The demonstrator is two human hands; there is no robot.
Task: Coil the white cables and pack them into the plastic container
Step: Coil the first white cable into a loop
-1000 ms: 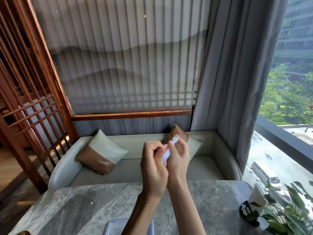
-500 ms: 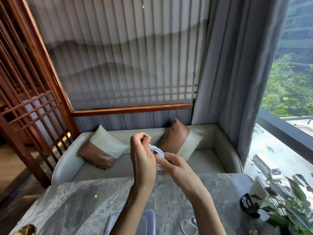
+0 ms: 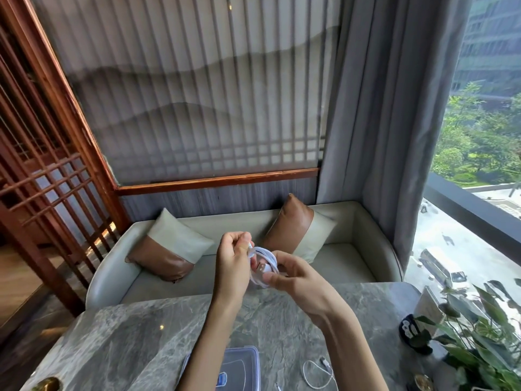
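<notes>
Head view, left to right. At the far left, a wooden lattice screen (image 3: 42,179); below it, at the near left corner of the marble table (image 3: 127,334), a brass object (image 3: 46,384), cut off by the frame. Beyond the table's far edge, a pale sofa (image 3: 112,272) with 2 brown-and-cream cushions: left cushion (image 3: 169,255) and right cushion (image 3: 298,230). At the table's near edge, about midway along it, a clear plastic container (image 3: 242,365) with a blue clip, partly hidden behind the left forearm (image 3: 208,348).

Raised above the far half of the table, both hands close together. Left hand (image 3: 232,266): fingers curled, pinching the coiled white cable (image 3: 263,266) by 1 end at the top of the coil. Coil wound in several loops, up in the air between the hands, with a plug showing inside the ring. Right hand (image 3: 296,280): curled round the coil's right side, thumb pressed on the lower loops.

On the table near its near edge, right of the container and apart from it, 1 loose white cable (image 3: 318,373) lying in an open curve, a small connector at its far end. Further right, a grey curtain (image 3: 366,136), then a black pot (image 3: 414,337) and a green plant (image 3: 479,348) at the table's right edge.
</notes>
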